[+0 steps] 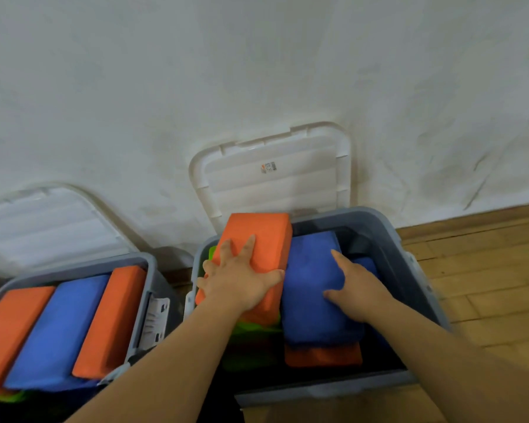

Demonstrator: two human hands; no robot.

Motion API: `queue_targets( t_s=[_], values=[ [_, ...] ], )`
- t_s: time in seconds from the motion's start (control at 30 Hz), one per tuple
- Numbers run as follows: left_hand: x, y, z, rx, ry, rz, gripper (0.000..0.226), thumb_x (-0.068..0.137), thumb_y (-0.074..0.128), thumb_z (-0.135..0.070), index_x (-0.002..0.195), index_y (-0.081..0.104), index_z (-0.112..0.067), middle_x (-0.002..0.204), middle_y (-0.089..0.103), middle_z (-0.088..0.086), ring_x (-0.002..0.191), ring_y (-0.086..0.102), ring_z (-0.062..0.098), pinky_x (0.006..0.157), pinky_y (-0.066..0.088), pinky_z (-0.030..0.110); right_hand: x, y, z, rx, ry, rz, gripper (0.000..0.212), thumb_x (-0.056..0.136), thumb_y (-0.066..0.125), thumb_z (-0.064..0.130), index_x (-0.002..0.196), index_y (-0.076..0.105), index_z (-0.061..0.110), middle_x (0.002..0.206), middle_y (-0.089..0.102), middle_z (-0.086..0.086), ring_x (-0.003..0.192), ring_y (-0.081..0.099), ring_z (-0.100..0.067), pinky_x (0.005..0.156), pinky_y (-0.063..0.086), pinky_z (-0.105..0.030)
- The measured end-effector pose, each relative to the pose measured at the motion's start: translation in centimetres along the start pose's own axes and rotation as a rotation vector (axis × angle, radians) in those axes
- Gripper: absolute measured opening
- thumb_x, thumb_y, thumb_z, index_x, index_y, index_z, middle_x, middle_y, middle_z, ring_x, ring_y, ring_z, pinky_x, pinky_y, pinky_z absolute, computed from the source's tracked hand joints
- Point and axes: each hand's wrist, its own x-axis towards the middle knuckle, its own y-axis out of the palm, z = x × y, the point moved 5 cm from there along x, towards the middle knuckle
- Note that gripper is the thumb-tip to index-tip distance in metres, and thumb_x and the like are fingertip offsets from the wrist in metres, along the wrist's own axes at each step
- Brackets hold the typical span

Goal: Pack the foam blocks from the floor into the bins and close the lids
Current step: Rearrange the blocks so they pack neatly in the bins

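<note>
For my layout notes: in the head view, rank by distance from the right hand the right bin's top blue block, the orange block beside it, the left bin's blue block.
1. Right bin's blue block: under the right hand.
2. Orange block: just left, under the left hand.
3. Left bin's blue block: far left.

One wide-angle camera on the person's head looks forward and steeply down from close above an open grey bin [367, 214] at lower centre. A white wall [257, 71] fills the upper half, and the lower left edge cuts a second bin [158, 285].
</note>
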Motion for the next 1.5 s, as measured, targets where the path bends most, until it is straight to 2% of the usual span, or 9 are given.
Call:
queue_targets(
  t_s=[0.17, 0.27, 0.33, 0.5, 0.7, 0.83, 0.97, 1.33, 1.5],
  values=[
    [0.0, -0.5, -1.0, 0.037, 0.04, -0.054, 0.102, 0.067, 0.049, -0.092, 0.152, 0.002, -0.061, 0.168, -0.003, -0.01, 0.147, 0.016, 0.046, 0.113, 0.019, 0.066, 0.8, 2.1, 0.7, 0.118, -0.088, 0.03, 0.104, 0.085, 0.073, 0.029, 0.161, 0.004, 0.041, 0.139, 0.058, 0.0, 0.108, 0.063, -0.022, 0.085, 0.054, -0.038],
    [-0.1, 1.5, -1.1, 0.079, 0.049, -0.036, 0.099, 0.07, 0.042, -0.094, 0.151, -0.005, -0.061, 0.169, -0.007, -0.007, 0.149, 0.011, 0.047, 0.114, 0.013, 0.067, 2.0, 1.3, -1.0, 0.385, -0.087, 0.111, 0.097, 0.078, 0.079, 0.025, 0.152, 0.024, 0.053, 0.14, 0.058, 0.013, 0.116, 0.063, -0.012, 0.094, 0.057, -0.041],
    [0.2, 2.1, -1.2, 0.077, 0.052, -0.061, 0.097, 0.072, 0.04, -0.094, 0.151, -0.006, -0.061, 0.169, -0.006, -0.005, 0.149, 0.01, 0.048, 0.114, 0.012, 0.067, 2.7, 0.1, -2.5, 0.447, -0.022, 0.076, 0.084, 0.085, 0.078, 0.028, 0.153, 0.032, 0.044, 0.14, 0.054, 0.012, 0.123, 0.059, -0.014, 0.095, 0.053, -0.035],
    [0.7, 2.2, -1.2, 0.083, 0.051, -0.089, 0.097, 0.073, 0.04, -0.093, 0.152, -0.005, -0.06, 0.168, -0.004, -0.004, 0.149, 0.009, 0.048, 0.116, 0.012, 0.067, 5.3, -1.1, -6.0, 0.166, 0.085, -0.165, 0.064, 0.098, 0.062, 0.038, 0.156, 0.036, 0.024, 0.16, 0.036, -0.005, 0.145, 0.037, -0.024, 0.115, 0.033, -0.039],
    [1.5, 2.7, -1.3, 0.109, 0.072, -0.103, 0.096, 0.076, 0.034, -0.093, 0.154, -0.006, -0.055, 0.169, -0.006, -0.001, 0.152, 0.003, 0.046, 0.119, 0.007, 0.066, 10.3, 2.5, -7.9, 0.154, 0.039, -0.115, 0.055, 0.105, 0.048, 0.032, 0.156, 0.036, 0.017, 0.163, 0.031, -0.011, 0.152, 0.023, -0.03, 0.124, 0.022, -0.044],
    [1.5, 3.3, -1.6, 0.176, 0.236, -0.187, 0.094, 0.083, 0.018, -0.086, 0.16, -0.005, -0.038, 0.171, -0.007, 0.004, 0.156, -0.011, 0.032, 0.124, -0.001, 0.058, 13.1, 2.1, -9.3, 0.136, 0.069, -0.117, 0.054, 0.108, 0.034, 0.04, 0.159, 0.031, 0.022, 0.166, 0.025, -0.007, 0.154, 0.014, -0.03, 0.125, 0.016, -0.045],
    [1.9, 3.2, -1.7, 0.151, 0.291, -0.177, 0.084, 0.087, 0.022, -0.084, 0.159, -0.003, -0.047, 0.171, -0.006, 0.001, 0.156, -0.01, 0.029, 0.125, -0.001, 0.054, 13.9, 2.5, -9.9, 0.008, 0.087, -0.023, 0.054, 0.109, 0.028, 0.043, 0.159, 0.03, 0.021, 0.162, 0.032, -0.014, 0.15, 0.026, -0.035, 0.119, 0.027, -0.045],
    [1.4, 2.5, -1.9, 0.129, 0.264, -0.149, 0.081, 0.089, 0.025, -0.083, 0.159, 0.001, -0.049, 0.171, -0.003, 0.0, 0.156, -0.008, 0.029, 0.124, 0.001, 0.055, 4.9, -1.7, -4.9, -0.159, 0.08, -0.331, 0.059, 0.092, 0.065, 0.038, 0.146, 0.049, 0.021, 0.129, 0.054, -0.015, 0.125, 0.044, -0.037, 0.101, 0.042, -0.046],
    [1.2, 2.3, -1.8, 0.122, 0.267, -0.15, 0.081, 0.089, 0.022, -0.083, 0.159, 0.002, -0.048, 0.171, 0.0, 0.002, 0.156, -0.005, 0.031, 0.124, 0.003, 0.057, 0.1, -3.7, -4.8, -0.115, 0.285, -0.34, 0.065, 0.086, 0.064, 0.046, 0.143, 0.051, 0.017, 0.141, 0.048, -0.021, 0.127, 0.045, -0.037, 0.103, 0.039, -0.043]
  ],
)
